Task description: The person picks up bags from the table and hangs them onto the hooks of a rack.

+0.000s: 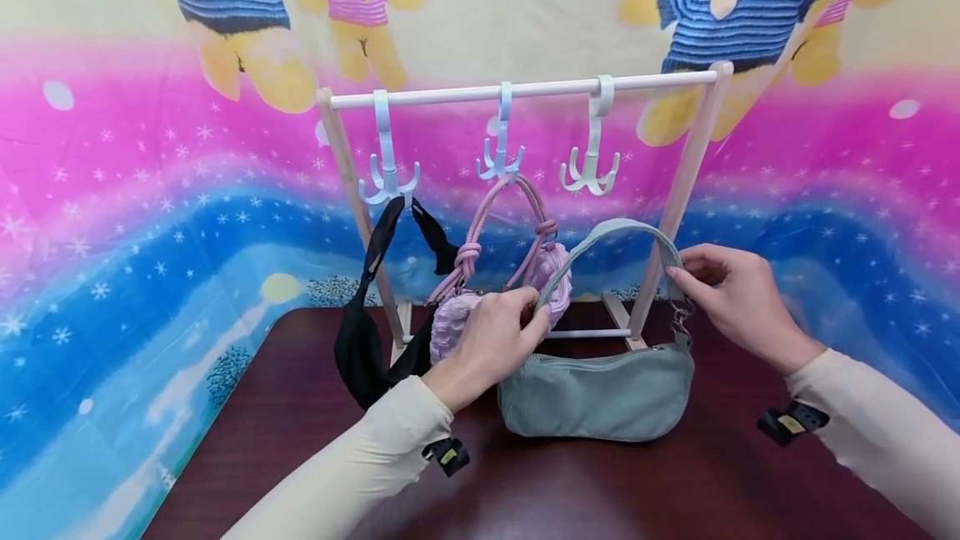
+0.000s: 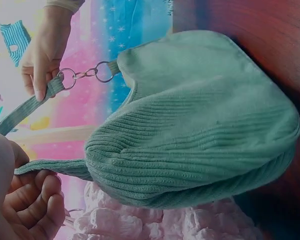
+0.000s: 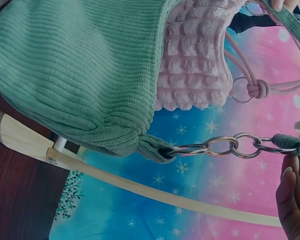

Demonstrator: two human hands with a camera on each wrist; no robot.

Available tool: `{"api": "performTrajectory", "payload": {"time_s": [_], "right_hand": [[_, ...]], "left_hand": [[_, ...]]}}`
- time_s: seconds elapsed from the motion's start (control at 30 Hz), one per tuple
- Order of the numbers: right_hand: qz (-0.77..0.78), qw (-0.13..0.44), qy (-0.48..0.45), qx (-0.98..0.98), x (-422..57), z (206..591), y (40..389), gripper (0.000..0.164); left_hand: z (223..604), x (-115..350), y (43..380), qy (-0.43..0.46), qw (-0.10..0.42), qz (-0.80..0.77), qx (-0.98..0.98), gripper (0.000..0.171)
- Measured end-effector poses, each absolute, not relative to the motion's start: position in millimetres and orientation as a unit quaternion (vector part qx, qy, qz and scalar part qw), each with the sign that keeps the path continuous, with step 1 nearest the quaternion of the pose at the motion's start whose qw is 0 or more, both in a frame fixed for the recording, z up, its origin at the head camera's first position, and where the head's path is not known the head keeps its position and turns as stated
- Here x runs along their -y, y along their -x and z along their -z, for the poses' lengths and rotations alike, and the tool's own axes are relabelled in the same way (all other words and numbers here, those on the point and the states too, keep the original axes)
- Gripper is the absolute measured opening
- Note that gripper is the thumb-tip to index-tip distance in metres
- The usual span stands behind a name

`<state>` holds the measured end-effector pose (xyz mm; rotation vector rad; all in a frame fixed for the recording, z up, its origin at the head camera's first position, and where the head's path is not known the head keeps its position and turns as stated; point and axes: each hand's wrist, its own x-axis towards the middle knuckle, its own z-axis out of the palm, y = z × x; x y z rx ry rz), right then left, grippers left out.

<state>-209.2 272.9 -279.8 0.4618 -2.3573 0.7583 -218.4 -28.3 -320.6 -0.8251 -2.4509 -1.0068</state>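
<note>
A green corduroy shoulder bag (image 1: 596, 398) hangs low over the table, its strap (image 1: 618, 226) arched above it. My left hand (image 1: 491, 336) pinches the strap's left side close to the bag. On the other side, my right hand (image 1: 738, 298) pinches the strap just above a chain of metal rings (image 3: 235, 146). Behind the green bag, a pink puffy bag (image 1: 551, 277) hangs by its knotted cord handles from the middle hook (image 1: 501, 152). To the left a black bag (image 1: 360, 348) hangs from the left hook (image 1: 388, 173). The right hook (image 1: 591, 169) carries no bag.
A wooden rack with a white rail (image 1: 450, 96) holds the three hooks and stands on a dark red-brown table (image 1: 262, 440). Its right post (image 1: 686, 157) rises behind the right hand. A printed cloth (image 1: 187, 273) with bears and snowflakes covers the back.
</note>
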Motion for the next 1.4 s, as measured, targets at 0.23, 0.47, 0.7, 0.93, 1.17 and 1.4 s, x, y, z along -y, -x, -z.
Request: {"api": "performTrajectory", "payload": {"time_s": [0.23, 0.47, 0.7, 0.93, 1.17, 1.4], "right_hand": [[-0.285, 0.309, -0.175, 0.89, -271, 276, 210, 0.011], [-0.282, 0.307, -0.172, 0.893, -271, 274, 212, 0.013], [-0.285, 0.304, -0.172, 0.892, -272, 274, 211, 0.013], [-0.29, 0.3, -0.17, 0.893, -271, 272, 212, 0.013], [-0.298, 0.299, -0.16, 0.892, -271, 272, 212, 0.014], [-0.294, 0.3, -0.159, 0.893, -268, 273, 212, 0.013]], "left_hand": [[317, 27, 218, 0.301, 0.184, 0.351, 0.867, 0.027], [315, 28, 218, 0.302, 0.183, 0.354, 0.866, 0.027], [313, 27, 218, 0.309, 0.178, 0.35, 0.866, 0.027], [310, 26, 219, 0.312, 0.195, 0.326, 0.871, 0.027], [308, 26, 221, 0.316, 0.21, 0.301, 0.875, 0.026], [309, 27, 221, 0.316, 0.22, 0.287, 0.877, 0.026]]}}
